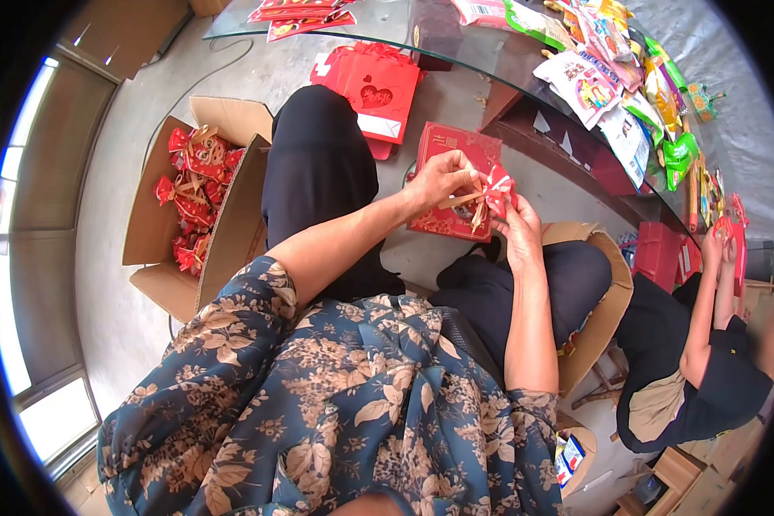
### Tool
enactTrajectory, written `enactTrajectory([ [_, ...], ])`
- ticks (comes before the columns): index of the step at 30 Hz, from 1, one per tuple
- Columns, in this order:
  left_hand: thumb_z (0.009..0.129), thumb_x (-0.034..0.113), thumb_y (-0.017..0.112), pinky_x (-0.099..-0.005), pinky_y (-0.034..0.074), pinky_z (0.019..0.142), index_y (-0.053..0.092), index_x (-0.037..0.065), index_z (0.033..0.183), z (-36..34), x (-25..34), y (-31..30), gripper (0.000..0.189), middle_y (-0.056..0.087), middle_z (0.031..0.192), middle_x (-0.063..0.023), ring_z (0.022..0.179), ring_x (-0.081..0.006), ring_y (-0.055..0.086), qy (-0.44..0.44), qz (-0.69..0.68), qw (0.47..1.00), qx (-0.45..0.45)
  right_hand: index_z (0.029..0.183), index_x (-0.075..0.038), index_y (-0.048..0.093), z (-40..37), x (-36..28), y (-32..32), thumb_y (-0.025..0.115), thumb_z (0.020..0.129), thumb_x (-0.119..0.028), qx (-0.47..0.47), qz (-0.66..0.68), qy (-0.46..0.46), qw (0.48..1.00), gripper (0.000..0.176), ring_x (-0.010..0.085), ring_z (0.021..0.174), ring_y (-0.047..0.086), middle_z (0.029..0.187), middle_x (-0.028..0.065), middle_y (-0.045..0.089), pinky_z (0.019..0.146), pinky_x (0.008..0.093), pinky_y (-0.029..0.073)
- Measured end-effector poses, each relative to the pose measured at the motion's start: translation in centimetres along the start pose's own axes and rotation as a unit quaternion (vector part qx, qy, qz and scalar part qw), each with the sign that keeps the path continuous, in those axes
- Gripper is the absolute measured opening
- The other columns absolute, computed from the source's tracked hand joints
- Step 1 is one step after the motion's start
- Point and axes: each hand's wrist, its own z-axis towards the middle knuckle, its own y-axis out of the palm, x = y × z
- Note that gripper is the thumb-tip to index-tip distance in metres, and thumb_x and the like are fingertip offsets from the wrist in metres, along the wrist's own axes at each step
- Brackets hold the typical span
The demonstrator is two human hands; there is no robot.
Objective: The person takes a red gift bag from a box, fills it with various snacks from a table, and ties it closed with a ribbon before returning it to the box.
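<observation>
A small red gift pouch (499,187) with a pale gold ribbon (464,200) is up between my two hands, above my lap. My left hand (443,179) is closed in a pinch on the ribbon at the pouch's left side. From below and the right, my right hand (521,230) grips the pouch near its gathered neck, the fingers partly hidden behind it. Beneath them lies a red printed box (456,142), partly covered by my left hand and the ribbon.
An open carton (232,228) of red pouches stands left. Red gift bags (372,90) lie ahead. A glass table (378,30) bears snack packets (585,86). Another carton (598,335) stands by my right knee. A co-worker (697,370) sits at right, holding something red.
</observation>
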Motion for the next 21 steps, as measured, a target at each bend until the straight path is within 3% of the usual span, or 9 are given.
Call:
enactTrajectory([
  [3, 0.098, 0.011, 0.056, -0.0293, 0.055, 0.077, 0.05, 0.003, 0.106, 0.2, -1.3, -0.1, 0.013, 0.064, 0.1, -0.0104, 0.089, -0.0157, 0.065, 0.016, -0.041, 0.997, -0.062, 0.104, -0.007, 0.063, 0.0, -0.2, 0.3, 0.064, 0.095, -0.022, 0.029, -0.008, -0.035, 0.999, 0.018, 0.0055, 0.077, 0.061, 0.09, -0.0002, 0.067, 0.068, 0.0212, 0.047],
  [4, 0.095, 0.004, 0.057, -0.0289, 0.055, 0.078, 0.05, 0.003, 0.116, 0.3, -1.6, 0.1, 0.023, 0.061, 0.098, -0.0062, 0.091, -0.0141, 0.063, 0.02, -0.017, 0.998, -0.062, 0.104, -0.007, 0.063, 0.2, 0.1, 0.0, 0.063, 0.095, -0.02, 0.028, -0.004, -0.053, 0.998, 0.016, 0.005, 0.077, 0.061, 0.09, -0.0001, 0.066, 0.068, 0.0213, 0.047],
  [7, 0.09, -0.001, 0.059, -0.028, 0.054, 0.077, 0.048, 0.004, 0.123, -0.3, -0.9, 0.6, 0.036, 0.06, 0.101, -0.004, 0.092, -0.0133, 0.062, 0.011, 0.157, 0.986, -0.058, 0.1, -0.005, 0.064, 0.2, 0.6, 0.0, 0.063, 0.093, -0.014, 0.022, -0.016, -0.099, 0.995, 0.011, 0.0058, 0.077, 0.06, 0.088, 0.0004, 0.065, 0.069, 0.0226, 0.048],
  [8, 0.085, -0.003, 0.063, -0.0275, 0.052, 0.073, 0.05, 0.004, 0.123, 0.1, -2.2, 0.3, 0.04, 0.061, 0.096, -0.0026, 0.089, -0.0113, 0.061, 0.014, 0.159, 0.987, -0.033, 0.098, -0.004, 0.064, 0.2, 0.8, 0.0, 0.063, 0.093, -0.011, 0.019, -0.025, -0.112, 0.993, 0.009, 0.0065, 0.077, 0.06, 0.088, 0.0006, 0.064, 0.07, 0.0232, 0.048],
  [11, 0.085, -0.001, 0.063, -0.0279, 0.051, 0.071, 0.057, 0.002, 0.113, 0.1, -1.9, 0.6, 0.028, 0.062, 0.089, -0.0016, 0.085, -0.0096, 0.061, 0.048, 0.296, 0.954, -0.011, 0.093, 0.0, 0.062, 1.2, 2.6, -0.6, 0.064, 0.089, -0.004, 0.057, -0.175, -0.207, 0.961, 0.006, 0.0101, 0.08, 0.06, 0.089, 0.0026, 0.063, 0.072, 0.0262, 0.049],
  [14, 0.082, 0.002, 0.065, -0.0317, 0.05, 0.069, 0.063, 0.001, 0.097, -0.1, -0.7, 1.0, 0.015, 0.064, 0.084, -0.0051, 0.081, -0.0124, 0.063, -0.039, 0.28, 0.958, 0.041, 0.092, 0.0, 0.063, -1.0, -0.5, 1.3, 0.063, 0.086, 0.0, 0.064, -0.314, -0.35, 0.88, 0.006, 0.0171, 0.081, 0.061, 0.09, 0.0053, 0.062, 0.073, 0.0297, 0.049],
  [16, 0.079, 0.004, 0.066, -0.0345, 0.05, 0.068, 0.063, 0.0, 0.091, -0.4, -0.5, 1.1, 0.013, 0.064, 0.084, -0.009, 0.079, -0.0183, 0.064, 0.037, 0.338, 0.938, 0.071, 0.093, -0.001, 0.063, -1.4, -0.9, 1.9, 0.063, 0.087, -0.002, 0.067, -0.365, -0.407, 0.835, 0.006, 0.0208, 0.082, 0.061, 0.094, 0.0068, 0.062, 0.073, 0.0319, 0.049],
  [19, 0.075, 0.006, 0.067, -0.0401, 0.049, 0.07, 0.063, -0.001, 0.086, -0.5, -0.5, 1.2, 0.013, 0.062, 0.083, -0.0157, 0.079, -0.0306, 0.064, 0.115, 0.381, 0.911, 0.105, 0.092, -0.001, 0.063, -2.2, -2.3, 3.3, 0.065, 0.087, -0.004, 0.12, -0.271, -0.375, 0.878, 0.007, 0.0219, 0.086, 0.061, 0.101, 0.0088, 0.061, 0.075, 0.0326, 0.049],
  [21, 0.074, 0.007, 0.067, -0.043, 0.048, 0.071, 0.062, -0.001, 0.085, -0.6, -0.5, 1.0, 0.014, 0.061, 0.083, -0.0181, 0.081, -0.0363, 0.063, 0.136, 0.396, 0.9, 0.121, 0.094, -0.002, 0.063, -2.3, -2.7, 3.0, 0.069, 0.085, -0.012, 0.111, -0.3, -0.382, 0.867, 0.014, 0.0257, 0.093, 0.059, 0.106, 0.011, 0.06, 0.081, 0.0355, 0.048],
])
